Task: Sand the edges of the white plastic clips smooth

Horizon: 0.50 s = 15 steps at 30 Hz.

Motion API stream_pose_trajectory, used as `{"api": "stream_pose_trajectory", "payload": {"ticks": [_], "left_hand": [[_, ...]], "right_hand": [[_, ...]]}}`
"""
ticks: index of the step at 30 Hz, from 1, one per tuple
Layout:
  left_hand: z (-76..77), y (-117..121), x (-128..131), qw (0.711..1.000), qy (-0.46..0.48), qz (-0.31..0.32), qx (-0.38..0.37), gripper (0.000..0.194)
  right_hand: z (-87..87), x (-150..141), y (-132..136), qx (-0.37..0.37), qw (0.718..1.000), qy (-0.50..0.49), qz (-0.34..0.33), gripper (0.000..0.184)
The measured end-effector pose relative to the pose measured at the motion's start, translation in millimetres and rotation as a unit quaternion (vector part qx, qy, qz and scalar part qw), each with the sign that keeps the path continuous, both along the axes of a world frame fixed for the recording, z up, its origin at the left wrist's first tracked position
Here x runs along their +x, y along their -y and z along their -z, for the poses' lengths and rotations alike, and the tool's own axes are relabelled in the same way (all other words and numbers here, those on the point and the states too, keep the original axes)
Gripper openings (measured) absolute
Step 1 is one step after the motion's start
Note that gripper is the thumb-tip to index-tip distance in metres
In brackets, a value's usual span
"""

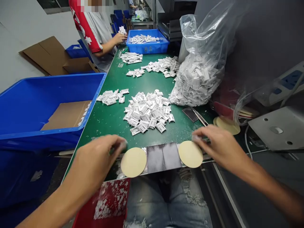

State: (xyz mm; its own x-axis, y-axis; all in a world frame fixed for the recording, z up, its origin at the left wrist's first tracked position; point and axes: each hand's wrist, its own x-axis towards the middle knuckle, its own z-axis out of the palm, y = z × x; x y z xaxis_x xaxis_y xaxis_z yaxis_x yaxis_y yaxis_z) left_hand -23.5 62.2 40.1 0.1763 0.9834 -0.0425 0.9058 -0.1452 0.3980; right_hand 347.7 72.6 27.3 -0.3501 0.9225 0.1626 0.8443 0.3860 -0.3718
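Head camera gives me the green table [152, 83] running away from the near edge, with containers on both sides. On the left I see a big blue bin [45, 95] with a sheet of cardboard [68, 114] in it and a row of small white parts along its right wall. At the far end, a blue tray [148, 48] holds a loose layer of white parts, and beside it a co-worker's hand [120, 38] is at a bunch of white pieces. On the right stands a clear plastic bag [209, 34], its lower half packed with white parts. Below the near edge, on the left, a red bin [87, 207] contains white scraps. I find the main heap of white parts [148, 110] mid-table, just beyond two dark sheets [163, 156] lying side by side between a left cream disc [133, 162] and a right cream disc [190, 154]. My left hand [96, 155] hangs near the left disc, fingers curled to a narrow pinch; my right hand [216, 141] has its fingertips drawn together at the right disc's far edge. Both sets of fingertips are blurred, so I can't make out whether either pinch holds anything.
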Motion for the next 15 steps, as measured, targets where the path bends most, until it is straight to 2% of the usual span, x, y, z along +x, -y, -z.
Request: {"api": "stream_pose_trajectory", "payload": {"ticks": [1,3,6,8,9,10,11,13,14,15], "left_hand": [[2.3,6.1,0.1,0.999,-0.015,-0.006,0.048,0.026],[8.0,27.0,1.4,0.995,-0.001,0.014,0.094,0.022],[15.4,66.5,6.6,0.984,0.091,0.087,0.124,0.025],[15.8,79.3,11.7,0.977,0.142,0.137,0.083,0.024],[14.2,77.9,14.1,0.975,0.158,0.149,0.039,0.018],[11.6,71.4,15.9,0.976,0.164,0.143,-0.013,0.014],[8.6,60.7,16.8,0.977,0.163,0.12,-0.063,0.015],[2.3,33.5,15.0,0.98,0.155,0.036,-0.118,0.024],[-0.5,20.5,12.5,0.977,0.16,0.01,-0.142,0.027],[-2.8,9.7,9.3,0.974,0.16,-0.005,-0.16,0.028]], "right_hand": [[1.4,-0.9,2.9,0.042,0.999,0.012,0.012,0.014],[3.7,-5.1,17.6,0.075,0.997,0.019,-0.004,0.016],[2.6,-15.9,51.8,0.017,0.992,-0.029,-0.118,0.016],[-1.8,-21.4,64.9,-0.04,0.976,-0.08,-0.197,0.012],[-4.5,-22.3,64.7,-0.07,0.971,-0.096,-0.208,0.011],[-7.1,-21.7,59.8,-0.097,0.971,-0.103,-0.191,0.009],[-9.3,-19.9,51.2,-0.112,0.978,-0.097,-0.144,0.008],[-11.5,-14.0,29.0,-0.101,0.992,-0.079,-0.016,0.009],[-11.5,-10.8,18.4,-0.092,0.993,-0.077,0.02,0.01],[-10.9,-7.8,9.8,-0.097,0.992,-0.076,0.023,0.011]]}}
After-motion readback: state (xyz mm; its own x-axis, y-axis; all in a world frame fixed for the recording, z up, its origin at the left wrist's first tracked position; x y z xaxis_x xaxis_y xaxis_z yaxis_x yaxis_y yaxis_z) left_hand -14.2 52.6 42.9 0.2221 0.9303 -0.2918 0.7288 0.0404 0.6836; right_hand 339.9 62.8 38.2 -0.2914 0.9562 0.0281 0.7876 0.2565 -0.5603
